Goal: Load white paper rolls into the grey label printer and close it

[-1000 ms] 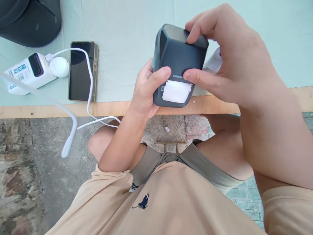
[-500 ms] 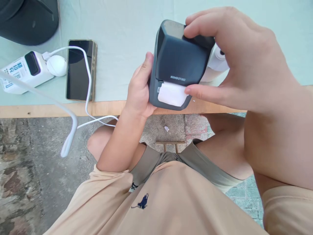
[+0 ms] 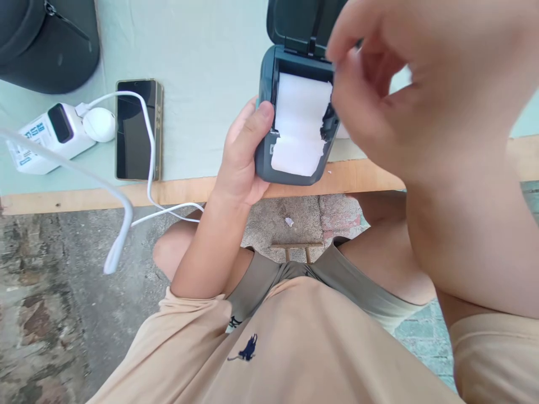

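Paper (image 3: 302,106) lies ragged-edged inside; the left hand (image 3: 244,151) clasps the rounded printer (image 3: 264,164).

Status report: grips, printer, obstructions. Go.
Left grip holds printer. Right grip at its right edge, contact unclear. Lid open, white paper exposed. Right grip hides part of printer.

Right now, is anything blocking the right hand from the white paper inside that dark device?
Nothing visible covers the white paper: the lid of the dark device stands open beyond it. In this view the fingers of the right hand are beside the paper's upper right edge; how high above it can't be told.
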The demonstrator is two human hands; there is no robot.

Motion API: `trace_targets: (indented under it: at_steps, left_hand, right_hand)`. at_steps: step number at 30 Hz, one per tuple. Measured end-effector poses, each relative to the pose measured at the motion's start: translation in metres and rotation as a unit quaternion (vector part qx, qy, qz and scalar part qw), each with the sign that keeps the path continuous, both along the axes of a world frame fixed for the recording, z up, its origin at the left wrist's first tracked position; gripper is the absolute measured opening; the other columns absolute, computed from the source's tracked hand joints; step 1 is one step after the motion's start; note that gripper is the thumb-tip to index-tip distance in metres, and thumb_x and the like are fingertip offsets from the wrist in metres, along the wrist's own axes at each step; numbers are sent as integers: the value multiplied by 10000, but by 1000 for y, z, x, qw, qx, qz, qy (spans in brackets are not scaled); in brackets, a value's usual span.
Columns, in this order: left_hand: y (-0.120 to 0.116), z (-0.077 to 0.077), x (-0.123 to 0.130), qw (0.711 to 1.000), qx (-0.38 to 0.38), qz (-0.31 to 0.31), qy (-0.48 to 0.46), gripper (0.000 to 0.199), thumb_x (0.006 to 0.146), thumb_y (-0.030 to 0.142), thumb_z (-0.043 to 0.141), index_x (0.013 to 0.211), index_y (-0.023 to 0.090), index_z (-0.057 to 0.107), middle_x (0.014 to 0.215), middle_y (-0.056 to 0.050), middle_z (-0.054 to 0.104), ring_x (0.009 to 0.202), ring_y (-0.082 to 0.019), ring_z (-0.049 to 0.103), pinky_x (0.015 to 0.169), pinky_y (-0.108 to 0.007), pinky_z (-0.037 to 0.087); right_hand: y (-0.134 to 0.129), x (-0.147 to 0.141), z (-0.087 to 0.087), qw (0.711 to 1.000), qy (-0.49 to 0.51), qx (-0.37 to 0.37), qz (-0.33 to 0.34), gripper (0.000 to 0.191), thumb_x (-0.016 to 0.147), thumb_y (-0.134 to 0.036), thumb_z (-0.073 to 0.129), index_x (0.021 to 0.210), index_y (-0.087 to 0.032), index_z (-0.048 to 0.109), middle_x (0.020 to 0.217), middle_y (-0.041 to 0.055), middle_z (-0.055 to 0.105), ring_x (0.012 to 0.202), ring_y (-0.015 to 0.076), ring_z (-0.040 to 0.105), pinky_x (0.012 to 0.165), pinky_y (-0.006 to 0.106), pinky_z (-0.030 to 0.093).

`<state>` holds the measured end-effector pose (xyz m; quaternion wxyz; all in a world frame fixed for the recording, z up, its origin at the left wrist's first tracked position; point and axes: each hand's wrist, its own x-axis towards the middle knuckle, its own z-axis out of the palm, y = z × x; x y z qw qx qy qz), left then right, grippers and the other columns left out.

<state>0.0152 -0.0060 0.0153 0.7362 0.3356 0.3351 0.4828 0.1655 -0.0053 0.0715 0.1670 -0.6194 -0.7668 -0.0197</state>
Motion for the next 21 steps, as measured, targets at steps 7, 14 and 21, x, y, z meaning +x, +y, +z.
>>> trace_targets:
  at_steps: [7,14,21]
  left_hand:
    - [0,-2,-4,1000,-3,-4,4,202,753,402,492,892,270,555,628,9,547,748,-142,598,775,-238,459]
    - [-1,-1,-2,1000,0,12,7,172,739,376,517,877,277,544,607,12,522,784,-158,603,770,-256,460]
    - [-1,0,-3,1000,8,4,5,120,755,322,511,862,282,546,606,24,508,701,-132,600,740,-250,456]
  right_hand:
    - [-2,-14,11,987,-115,-112,-32,367,717,-435,386,1072,-372,454,1149,-63,454,974,217,498,597,225,180]
    - [-1,-16,9,984,-127,-116,-40,349,745,-451,345,1082,-401,422,1224,-104,389,977,198,489,590,233,210]
    - [-3,-16,10,975,-165,-143,-41,306,770,-443,277,963,-297,463,1006,-2,504,842,189,495,583,243,202]
